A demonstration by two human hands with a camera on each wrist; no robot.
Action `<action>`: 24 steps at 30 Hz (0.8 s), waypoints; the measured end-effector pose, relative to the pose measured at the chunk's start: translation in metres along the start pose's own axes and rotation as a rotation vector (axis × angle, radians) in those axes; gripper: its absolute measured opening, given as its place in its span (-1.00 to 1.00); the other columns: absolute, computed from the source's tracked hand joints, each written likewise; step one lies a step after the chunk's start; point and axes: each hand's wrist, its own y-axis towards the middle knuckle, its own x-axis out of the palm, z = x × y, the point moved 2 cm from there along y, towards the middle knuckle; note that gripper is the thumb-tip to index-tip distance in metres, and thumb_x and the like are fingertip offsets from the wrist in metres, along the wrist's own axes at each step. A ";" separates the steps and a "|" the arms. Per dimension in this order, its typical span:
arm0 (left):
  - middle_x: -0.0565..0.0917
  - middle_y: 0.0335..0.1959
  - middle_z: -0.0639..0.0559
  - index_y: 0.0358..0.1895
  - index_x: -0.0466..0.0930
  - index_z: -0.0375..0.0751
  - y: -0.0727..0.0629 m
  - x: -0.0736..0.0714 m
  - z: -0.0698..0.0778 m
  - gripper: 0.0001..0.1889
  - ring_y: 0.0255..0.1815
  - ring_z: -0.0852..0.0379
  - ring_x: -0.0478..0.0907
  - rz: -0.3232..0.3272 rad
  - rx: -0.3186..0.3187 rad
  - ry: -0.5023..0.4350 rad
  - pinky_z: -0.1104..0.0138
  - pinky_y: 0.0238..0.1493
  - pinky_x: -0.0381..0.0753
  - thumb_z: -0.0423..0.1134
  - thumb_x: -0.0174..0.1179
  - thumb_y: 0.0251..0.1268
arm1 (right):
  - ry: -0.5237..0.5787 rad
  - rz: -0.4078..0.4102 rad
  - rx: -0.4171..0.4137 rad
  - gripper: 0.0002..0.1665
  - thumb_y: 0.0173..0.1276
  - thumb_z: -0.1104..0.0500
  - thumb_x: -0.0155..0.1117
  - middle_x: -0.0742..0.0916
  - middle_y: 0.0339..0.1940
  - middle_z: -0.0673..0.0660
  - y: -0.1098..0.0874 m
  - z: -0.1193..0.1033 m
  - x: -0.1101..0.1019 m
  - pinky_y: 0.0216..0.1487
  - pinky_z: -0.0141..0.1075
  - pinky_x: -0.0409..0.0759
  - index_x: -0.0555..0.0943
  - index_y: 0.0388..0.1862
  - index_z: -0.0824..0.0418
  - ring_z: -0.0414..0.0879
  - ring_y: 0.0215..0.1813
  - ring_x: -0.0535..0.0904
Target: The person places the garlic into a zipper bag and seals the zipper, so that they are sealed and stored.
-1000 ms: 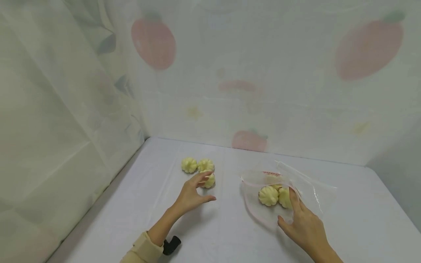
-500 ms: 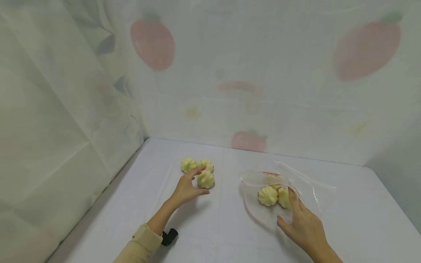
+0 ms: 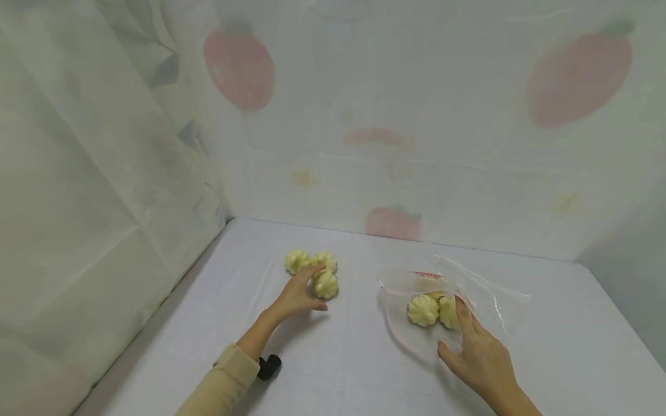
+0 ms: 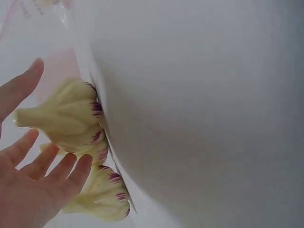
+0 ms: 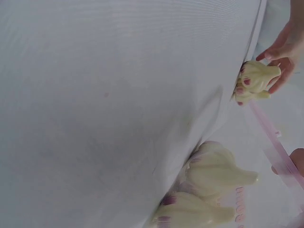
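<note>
On the white table, three garlic bulbs, cream with purple-streaked bases, stand in a group. My left hand (image 3: 292, 299) is beside the front garlic bulb (image 3: 326, 285), thumb and fingers spread around its near side. In the left wrist view a gap shows between the thumb and that bulb (image 4: 66, 114), while the fingertips are right at its lower side. My right hand (image 3: 481, 355) is at the mouth of a clear zip bag (image 3: 489, 289), its fingers extended along the inside. Within the bag sit garlic bulbs (image 3: 422, 310), partly covered by the fingers.
Two more garlic bulbs (image 3: 296, 262) stand behind the front one, touching or close together. A black object (image 3: 270, 367) shows by the left sleeve (image 3: 221, 378). White curtains (image 3: 442, 133) with faded strawberry prints hang behind the table (image 3: 364, 370) and at its left.
My left hand has drawn slightly back and left from over the front garlic bulb to its near side. The right hand and the bag have hardly moved.
</note>
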 end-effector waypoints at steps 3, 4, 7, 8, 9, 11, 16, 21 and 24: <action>0.36 0.34 -0.33 0.37 0.33 -0.29 0.003 0.001 -0.001 -0.04 0.37 -0.32 0.24 -0.026 0.000 0.006 -0.18 0.34 0.20 -0.38 0.59 -0.27 | 0.002 -0.004 0.004 0.02 -0.17 0.13 0.52 0.64 0.00 0.51 0.000 0.000 0.000 -0.78 -0.18 0.32 0.31 0.32 0.39 -0.02 -0.68 0.40; 0.37 0.34 -0.33 0.37 0.33 -0.31 0.004 0.002 -0.001 -0.04 0.37 -0.32 0.25 -0.031 0.003 0.013 -0.17 0.34 0.21 -0.38 0.59 -0.27 | 0.002 -0.006 0.005 0.03 -0.16 0.13 0.52 0.64 0.00 0.51 0.000 0.000 0.000 -0.78 -0.19 0.32 0.31 0.32 0.39 -0.03 -0.69 0.39; 0.38 0.32 -0.35 0.36 0.32 -0.35 0.007 0.003 0.000 -0.05 0.35 -0.33 0.26 -0.040 0.006 0.022 -0.16 0.35 0.20 -0.41 0.58 -0.27 | 0.003 -0.008 0.007 0.03 -0.16 0.13 0.52 0.64 0.00 0.51 0.000 0.000 0.000 -0.78 -0.18 0.32 0.31 0.32 0.39 -0.05 -0.69 0.38; 0.39 0.31 -0.35 0.36 0.32 -0.36 0.008 0.003 0.000 -0.06 0.35 -0.32 0.27 -0.042 0.009 0.032 -0.16 0.35 0.19 -0.41 0.58 -0.26 | 0.002 -0.009 0.009 0.03 -0.16 0.13 0.52 0.64 0.00 0.51 0.000 0.000 0.000 -0.78 -0.18 0.33 0.31 0.32 0.39 -0.05 -0.69 0.38; 0.40 0.30 -0.35 0.35 0.32 -0.37 0.009 0.004 0.000 -0.06 0.34 -0.32 0.28 -0.043 0.013 0.037 -0.16 0.35 0.19 -0.42 0.57 -0.26 | 0.002 -0.010 0.011 0.03 -0.16 0.13 0.52 0.64 0.00 0.51 0.000 0.000 0.000 -0.78 -0.17 0.33 0.31 0.32 0.39 -0.05 -0.69 0.37; 0.41 0.29 -0.34 0.34 0.33 -0.38 0.010 0.005 -0.001 -0.08 0.33 -0.32 0.29 -0.046 0.015 0.048 -0.16 0.35 0.19 -0.43 0.57 -0.25 | 0.000 -0.012 0.016 0.02 -0.16 0.12 0.53 0.64 0.00 0.50 0.000 0.000 0.000 -0.78 -0.16 0.34 0.31 0.32 0.38 -0.04 -0.69 0.38; 0.44 0.24 -0.32 0.32 0.36 -0.36 0.014 0.007 -0.004 -0.13 0.27 -0.30 0.35 -0.045 0.018 0.085 -0.16 0.31 0.26 -0.47 0.54 -0.23 | -0.006 -0.024 0.029 0.01 -0.14 0.11 0.52 0.65 0.00 0.50 0.000 -0.001 0.000 -0.78 -0.16 0.34 0.32 0.32 0.36 -0.06 -0.69 0.36; 0.45 0.22 -0.31 0.29 0.41 -0.33 0.015 0.008 -0.005 -0.18 0.24 -0.31 0.38 -0.030 -0.017 0.091 -0.18 0.24 0.33 -0.52 0.50 -0.22 | -0.009 -0.010 0.021 0.01 -0.16 0.11 0.52 0.66 -0.02 0.49 0.000 -0.001 0.001 -0.79 -0.18 0.33 0.32 0.31 0.36 -0.09 -0.70 0.35; 0.45 0.22 -0.32 0.27 0.43 -0.32 0.014 0.007 -0.005 -0.22 0.24 -0.32 0.38 -0.013 -0.041 0.092 -0.18 0.22 0.35 -0.53 0.48 -0.18 | -0.012 0.005 0.012 0.01 -0.17 0.12 0.52 0.66 -0.03 0.49 -0.001 0.000 0.001 -0.79 -0.18 0.32 0.32 0.31 0.35 -0.08 -0.70 0.35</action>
